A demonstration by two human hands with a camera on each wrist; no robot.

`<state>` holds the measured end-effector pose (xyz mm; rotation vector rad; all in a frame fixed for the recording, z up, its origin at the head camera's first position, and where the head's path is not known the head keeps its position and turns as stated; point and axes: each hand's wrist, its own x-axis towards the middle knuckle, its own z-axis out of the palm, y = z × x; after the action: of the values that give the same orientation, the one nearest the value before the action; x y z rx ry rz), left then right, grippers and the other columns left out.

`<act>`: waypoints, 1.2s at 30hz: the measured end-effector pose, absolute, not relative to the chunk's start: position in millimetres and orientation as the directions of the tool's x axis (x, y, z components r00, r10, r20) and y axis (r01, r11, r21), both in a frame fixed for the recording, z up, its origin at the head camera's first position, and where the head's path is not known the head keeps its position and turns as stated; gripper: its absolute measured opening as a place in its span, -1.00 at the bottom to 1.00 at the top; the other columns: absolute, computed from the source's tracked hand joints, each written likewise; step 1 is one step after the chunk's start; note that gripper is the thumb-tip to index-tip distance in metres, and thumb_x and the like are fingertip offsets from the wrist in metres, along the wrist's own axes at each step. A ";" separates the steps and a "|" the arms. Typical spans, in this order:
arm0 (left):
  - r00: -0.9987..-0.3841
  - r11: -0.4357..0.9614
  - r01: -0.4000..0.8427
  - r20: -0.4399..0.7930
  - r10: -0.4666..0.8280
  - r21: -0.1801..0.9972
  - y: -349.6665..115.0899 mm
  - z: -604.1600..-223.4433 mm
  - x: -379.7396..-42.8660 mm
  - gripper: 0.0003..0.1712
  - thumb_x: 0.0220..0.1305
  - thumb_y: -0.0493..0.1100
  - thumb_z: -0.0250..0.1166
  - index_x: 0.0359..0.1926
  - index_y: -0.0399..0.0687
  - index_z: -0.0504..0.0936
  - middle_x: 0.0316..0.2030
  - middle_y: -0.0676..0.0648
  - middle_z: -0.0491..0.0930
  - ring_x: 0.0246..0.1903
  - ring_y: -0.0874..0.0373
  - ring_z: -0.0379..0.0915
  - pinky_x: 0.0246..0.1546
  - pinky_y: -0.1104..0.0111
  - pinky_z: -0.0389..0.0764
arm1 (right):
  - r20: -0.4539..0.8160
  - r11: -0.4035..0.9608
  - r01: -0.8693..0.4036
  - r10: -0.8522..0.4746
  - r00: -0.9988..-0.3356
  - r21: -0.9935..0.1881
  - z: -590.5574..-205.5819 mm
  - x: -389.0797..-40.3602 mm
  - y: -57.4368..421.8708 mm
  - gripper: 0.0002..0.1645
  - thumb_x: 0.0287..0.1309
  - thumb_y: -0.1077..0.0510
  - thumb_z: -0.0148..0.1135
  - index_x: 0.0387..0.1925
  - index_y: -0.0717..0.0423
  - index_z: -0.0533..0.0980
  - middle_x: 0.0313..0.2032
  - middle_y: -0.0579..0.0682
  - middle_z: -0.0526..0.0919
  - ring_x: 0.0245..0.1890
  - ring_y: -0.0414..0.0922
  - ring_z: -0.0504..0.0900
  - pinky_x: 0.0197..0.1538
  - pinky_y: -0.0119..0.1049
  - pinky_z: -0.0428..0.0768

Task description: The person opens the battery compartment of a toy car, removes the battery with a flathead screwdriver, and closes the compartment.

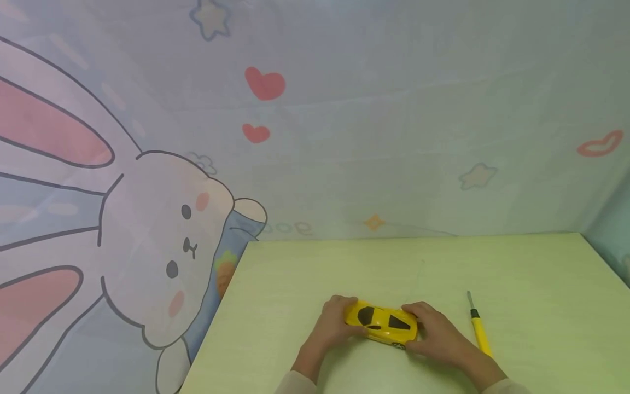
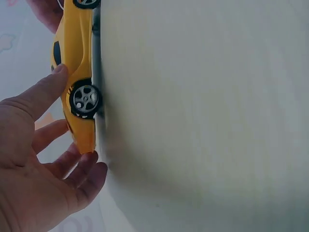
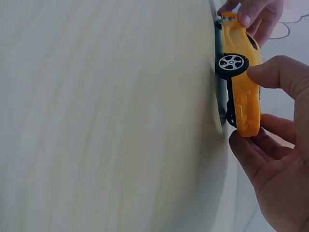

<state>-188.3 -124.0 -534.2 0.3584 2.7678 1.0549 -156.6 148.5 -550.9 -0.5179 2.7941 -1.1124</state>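
A yellow toy car (image 1: 378, 322) with dark windows lies wheels down between both hands, close over the tabletop. My left hand (image 1: 333, 323) grips its left end, thumb along the near side and fingers round the far side and tip. The right hand (image 1: 438, 335) holds the other end, with its thumb by the near wheel and its fingers behind. In the left wrist view the left thumb presses the body above a spoked wheel (image 2: 86, 98). In the right wrist view the right thumb sits just above a wheel (image 3: 232, 65), fingertips under the car's end.
To the right of the right hand lies a screwdriver (image 1: 479, 331) with a yellow handle, its lower end overlapped by the right wrist. The pale table (image 1: 275, 284) ends at a cloth backdrop (image 1: 394, 137) printed with a rabbit, hearts and stars.
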 end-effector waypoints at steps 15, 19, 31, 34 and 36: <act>-0.951 0.730 0.160 -0.093 0.294 0.665 -123.9 -533.4 -185.7 -0.07 -0.15 0.04 0.71 0.30 -0.08 0.58 -0.03 -0.02 0.44 0.02 0.08 0.34 0.23 0.04 0.47 | 0.078 0.657 -0.349 -0.404 -0.911 -0.668 -546.3 -156.2 154.6 0.02 -0.09 -0.18 0.63 0.34 0.20 0.46 0.26 0.07 0.51 0.24 0.12 0.54 0.28 0.17 0.49; -0.945 0.734 0.171 -0.103 0.312 0.658 -124.5 -532.2 -184.4 -0.04 -0.14 0.05 0.71 0.31 -0.10 0.57 -0.02 -0.02 0.43 0.00 0.10 0.34 0.22 0.07 0.48 | 0.078 0.669 -0.337 -0.386 -0.919 -0.662 -548.5 -156.9 153.8 0.01 -0.10 -0.23 0.63 0.32 0.18 0.49 0.24 0.04 0.54 0.21 0.09 0.56 0.26 0.15 0.51; -0.921 0.731 0.237 -0.092 0.379 0.640 -125.6 -529.6 -184.8 -0.05 -0.08 -0.02 0.69 0.38 -0.01 0.52 0.23 -0.03 0.39 0.22 0.06 0.35 0.35 0.10 0.43 | 0.039 0.688 -0.278 -0.342 -0.939 -0.670 -548.3 -162.7 153.8 -0.08 -0.04 -0.16 0.59 0.32 0.12 0.50 0.25 0.02 0.56 0.24 0.05 0.55 0.30 0.12 0.50; -0.911 0.729 0.259 -0.090 0.403 0.634 -127.6 -529.7 -185.9 -0.09 -0.05 0.01 0.68 0.36 -0.01 0.55 0.17 0.01 0.47 0.17 0.11 0.39 0.34 0.13 0.43 | 0.022 0.675 -0.259 -0.339 -0.941 -0.691 -546.7 -162.7 154.7 -0.10 -0.02 -0.14 0.57 0.32 0.10 0.49 0.26 0.00 0.57 0.24 0.03 0.56 0.29 0.10 0.52; -0.909 0.731 0.263 -0.093 0.407 0.630 -129.5 -528.3 -186.2 -0.13 -0.05 0.04 0.67 0.32 0.00 0.59 0.12 0.04 0.51 0.13 0.14 0.42 0.31 0.14 0.45 | 0.012 0.662 -0.243 -0.334 -0.943 -0.709 -546.4 -162.8 155.1 -0.12 0.00 -0.15 0.56 0.32 0.08 0.48 0.26 -0.01 0.57 0.25 0.02 0.56 0.28 0.09 0.52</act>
<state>-186.2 -129.5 -528.3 0.5317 2.7096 0.9352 -162.8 155.1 -546.4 -0.4802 2.7546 -1.1478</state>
